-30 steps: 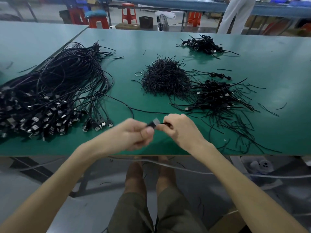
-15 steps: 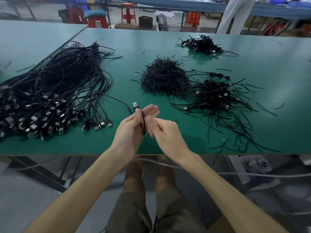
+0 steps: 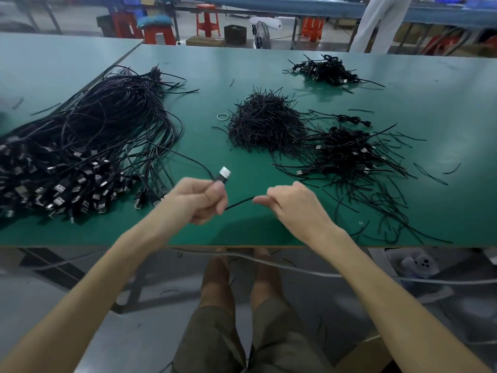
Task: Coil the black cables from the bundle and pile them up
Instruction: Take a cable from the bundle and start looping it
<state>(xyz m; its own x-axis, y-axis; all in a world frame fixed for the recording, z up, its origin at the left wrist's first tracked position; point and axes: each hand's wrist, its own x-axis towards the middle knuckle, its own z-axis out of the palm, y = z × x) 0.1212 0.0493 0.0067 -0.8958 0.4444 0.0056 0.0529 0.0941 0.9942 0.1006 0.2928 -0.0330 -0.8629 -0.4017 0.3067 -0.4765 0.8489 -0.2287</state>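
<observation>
No text, label, brand, number or sign is legible. The metal plug (image 3: 224, 173) of the cable (image 3: 239, 203) is too blurred to show any marking. The same applies to the plugs in the cable bundle (image 3: 80, 157) on the tabletop (image 3: 443, 103).

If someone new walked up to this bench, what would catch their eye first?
Probably the big bundle of black cables sprawled over the left of the green table. Then the hands at the front centre: the left hand grips one black cable just below its silver plug, and the right hand pinches it further along.
</observation>
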